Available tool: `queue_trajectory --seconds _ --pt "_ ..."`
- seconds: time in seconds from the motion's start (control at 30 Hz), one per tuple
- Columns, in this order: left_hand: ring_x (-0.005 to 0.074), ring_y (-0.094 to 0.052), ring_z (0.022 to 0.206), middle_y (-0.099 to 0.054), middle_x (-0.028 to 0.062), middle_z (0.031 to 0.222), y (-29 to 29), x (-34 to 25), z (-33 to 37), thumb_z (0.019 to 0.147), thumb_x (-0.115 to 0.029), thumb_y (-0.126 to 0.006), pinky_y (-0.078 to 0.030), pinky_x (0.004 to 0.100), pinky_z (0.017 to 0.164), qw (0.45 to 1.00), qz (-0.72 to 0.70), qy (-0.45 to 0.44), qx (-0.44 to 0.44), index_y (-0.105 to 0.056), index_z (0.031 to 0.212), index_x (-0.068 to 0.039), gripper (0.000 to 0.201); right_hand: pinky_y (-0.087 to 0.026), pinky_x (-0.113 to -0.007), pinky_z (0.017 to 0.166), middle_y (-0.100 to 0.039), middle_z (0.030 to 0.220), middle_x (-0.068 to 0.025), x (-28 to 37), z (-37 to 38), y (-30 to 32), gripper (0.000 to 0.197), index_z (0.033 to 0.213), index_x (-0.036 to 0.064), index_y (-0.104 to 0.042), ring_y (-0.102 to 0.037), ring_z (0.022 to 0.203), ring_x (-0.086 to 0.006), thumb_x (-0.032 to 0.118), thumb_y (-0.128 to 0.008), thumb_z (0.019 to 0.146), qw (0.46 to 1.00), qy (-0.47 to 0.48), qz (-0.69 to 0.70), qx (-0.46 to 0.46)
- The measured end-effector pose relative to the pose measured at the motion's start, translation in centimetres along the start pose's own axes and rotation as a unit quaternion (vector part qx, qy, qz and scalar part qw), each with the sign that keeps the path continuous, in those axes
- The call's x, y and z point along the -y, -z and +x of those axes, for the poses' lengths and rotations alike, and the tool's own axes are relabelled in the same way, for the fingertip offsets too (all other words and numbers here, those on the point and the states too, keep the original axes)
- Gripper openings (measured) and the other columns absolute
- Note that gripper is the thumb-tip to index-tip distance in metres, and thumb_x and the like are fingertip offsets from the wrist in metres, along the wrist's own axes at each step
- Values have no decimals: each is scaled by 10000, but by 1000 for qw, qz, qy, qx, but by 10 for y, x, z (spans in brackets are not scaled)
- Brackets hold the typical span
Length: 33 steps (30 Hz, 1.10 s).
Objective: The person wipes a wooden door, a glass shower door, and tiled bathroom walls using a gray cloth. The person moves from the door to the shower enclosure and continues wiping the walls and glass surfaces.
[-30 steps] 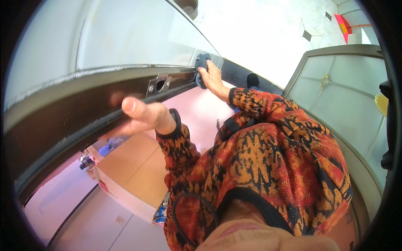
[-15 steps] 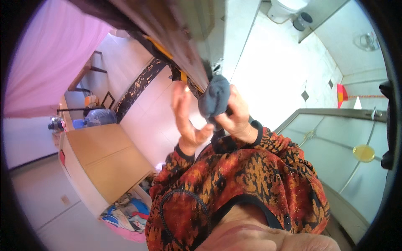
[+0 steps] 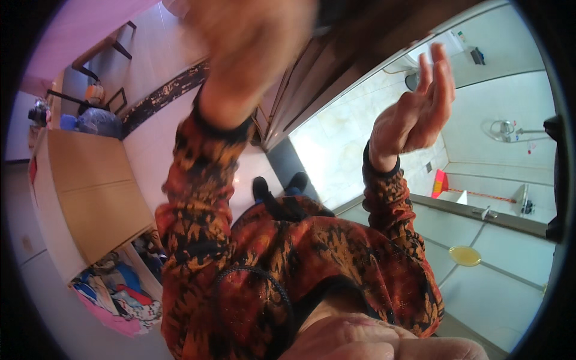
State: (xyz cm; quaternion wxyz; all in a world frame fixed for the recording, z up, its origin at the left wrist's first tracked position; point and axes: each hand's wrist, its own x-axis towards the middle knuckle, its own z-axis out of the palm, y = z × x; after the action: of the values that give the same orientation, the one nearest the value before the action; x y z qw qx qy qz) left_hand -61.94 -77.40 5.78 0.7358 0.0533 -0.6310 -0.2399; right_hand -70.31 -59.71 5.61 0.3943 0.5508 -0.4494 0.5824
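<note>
My left hand (image 3: 255,45) is raised high at the top middle, smeared by motion and partly cut off, so its fingers and anything in them cannot be made out. It is in front of or beside the dark brown wooden panel (image 3: 354,45). My right hand (image 3: 414,111) is lifted at the right, fingers stretched and apart, with nothing seen in it. Behind it are the pale wall and floor of a tiled bathroom. The rolled dark grey cloth is out of sight.
A cardboard-topped cabinet (image 3: 96,186) stands at the left, with a heap of clothes (image 3: 114,288) in its lower opening. At the right is a glass-panelled door (image 3: 480,231) with a yellow oval knob. My feet (image 3: 261,188) stand at the bathroom threshold (image 3: 287,162).
Both hands have risen and moved apart, the left upward, the right up and to the right. The rolled grey cloth has left the right hand and the view. The view has shifted too.
</note>
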Motion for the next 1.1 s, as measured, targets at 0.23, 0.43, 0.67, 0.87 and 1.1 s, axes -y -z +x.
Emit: queue_trajectory --seconds 0.23,0.43,0.67,0.87,1.1 --pt "317 -529 1010 -562 129 1101 -22 -47 -62 731 -259 -641 -418 387 761 993 -36 -83 70 -596 977 -86 304 -286 -416 1014 -235 1388 -221 -15 -3 -30 676 1364 -19 -169 -312 1259 -311 406 -399 893 996 -38 83 4" --pt "369 -429 1179 -467 188 1253 49 -34 -237 684 9 -622 -397 387 905 973 13 169 156 -559 1034 -39 358 -248 -414 1038 -105 1443 -186 -12 -12 -24 898 1405 35 5 -248 1289 -303 541 -471 837 995 -95 26 4" --pt "245 -478 1123 -512 137 1175 55 -15 -206 735 146 -471 -334 321 975 900 -35 431 55 -459 1185 -11 477 -330 -412 965 -213 1382 -191 -3 -8 -30 788 1391 23 -82 -348 1196 -280 502 -409 858 997 -71 -21 27" --pt "285 -455 1091 -455 172 1198 -9 3 -121 834 -83 -518 -350 351 939 988 -38 149 0 -428 1208 -3 393 -382 -400 897 -285 1326 -195 -10 -7 -32 724 1371 10 -134 -406 1125 -267 471 -372 867 998 -5 -56 3" --pt "286 -333 1250 -318 163 1361 35 -14 -274 862 -57 -486 -265 355 1040 889 -65 450 57 -318 1315 -61 483 -442 -385 817 -370 1261 -199 -13 -4 -32 659 1348 -6 -194 -475 1041 -253 435 -330 877 996 32 -80 -7"
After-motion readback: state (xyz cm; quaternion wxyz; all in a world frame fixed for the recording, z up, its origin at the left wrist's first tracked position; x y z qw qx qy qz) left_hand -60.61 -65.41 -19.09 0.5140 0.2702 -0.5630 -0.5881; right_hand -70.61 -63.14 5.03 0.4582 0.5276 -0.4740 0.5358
